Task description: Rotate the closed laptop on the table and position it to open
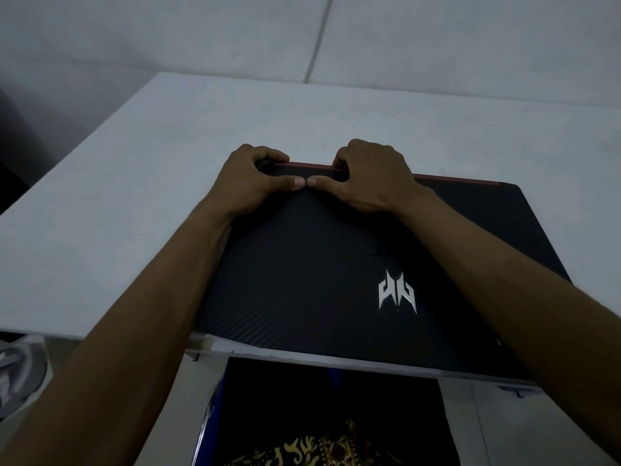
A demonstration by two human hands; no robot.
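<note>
A closed black laptop [312, 280] with a silver emblem on its lid and a red strip along its far edge lies on the white table [134, 183], its near edge at the table's front. My left hand [250, 181] and my right hand [371, 178] both grip the far edge, fingers curled over the red strip and thumbs flat on the lid. The two thumb tips touch each other. My forearms cross the lid from the near side and hide parts of it.
The table's left edge runs diagonally at the left, and its far edge lies under a pale wall. Below the front edge I see dark clothing with a gold pattern [322, 445] and a grey object [20, 371] at lower left.
</note>
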